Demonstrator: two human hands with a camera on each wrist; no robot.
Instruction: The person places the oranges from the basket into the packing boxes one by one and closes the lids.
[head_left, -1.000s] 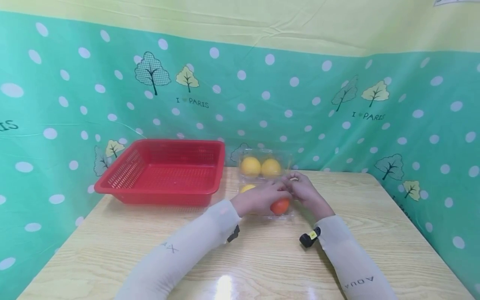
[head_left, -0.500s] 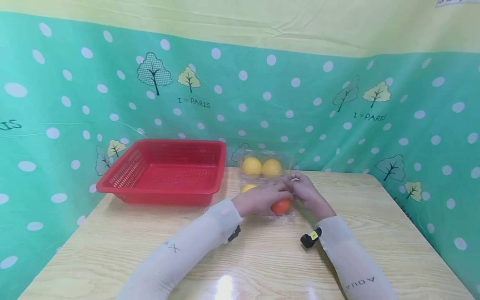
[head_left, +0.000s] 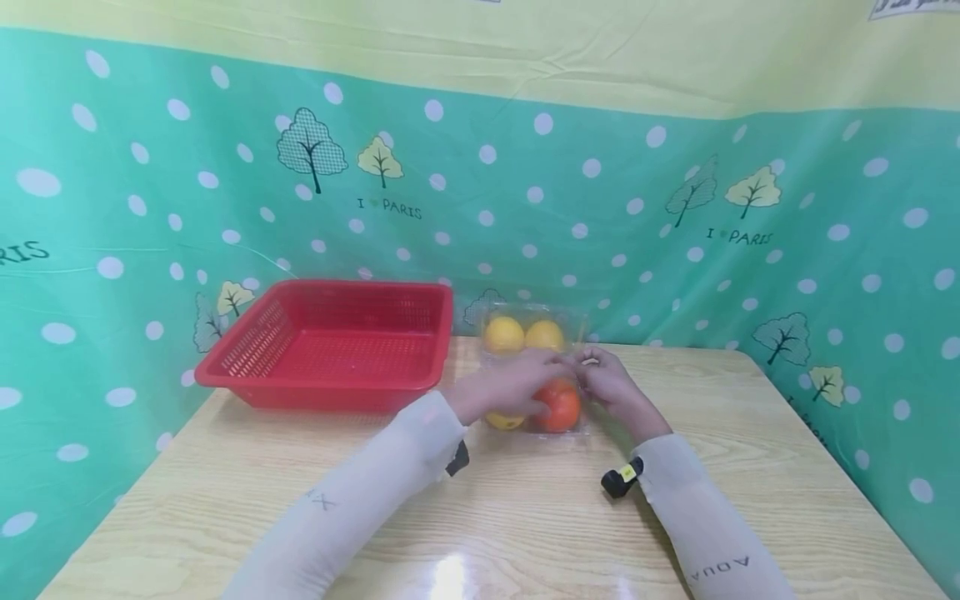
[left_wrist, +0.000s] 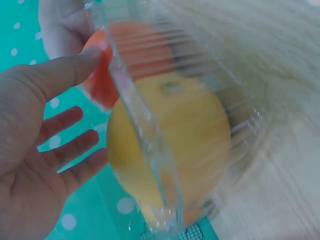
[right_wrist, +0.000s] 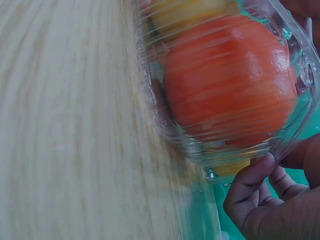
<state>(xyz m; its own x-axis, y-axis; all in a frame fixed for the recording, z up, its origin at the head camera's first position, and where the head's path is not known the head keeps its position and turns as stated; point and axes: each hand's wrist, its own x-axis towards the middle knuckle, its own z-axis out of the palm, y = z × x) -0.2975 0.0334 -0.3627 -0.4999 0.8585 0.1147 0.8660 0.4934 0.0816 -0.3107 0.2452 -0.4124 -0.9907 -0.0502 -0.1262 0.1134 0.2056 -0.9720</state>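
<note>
A clear plastic fruit box [right_wrist: 240, 156] with ribbed walls lies on the table, holding several yellow oranges and one round orange-red fruit [head_left: 560, 407]. Two oranges [head_left: 545, 335] sit in its far part, while the near orange [left_wrist: 175, 135] is partly behind my left hand in the head view. My left hand [head_left: 506, 390] is over the near part, fingers apart and extended, its thumb at the orange-red fruit in the left wrist view. At the box's right edge, my right hand [right_wrist: 280, 200] pinches the plastic rim between thumb and fingers.
A red perforated basket [head_left: 318, 385] stands left of the box, its rim close to my left forearm. The wooden table [head_left: 525, 517] ends at a green dotted curtain [head_left: 570, 192] hanging behind it. Black cameras sit at both wrists.
My left hand has shifted left and its fingers have spread, uncovering more of the orange-red fruit and the bottom of the near orange. The right hand keeps its place at the rim.
</note>
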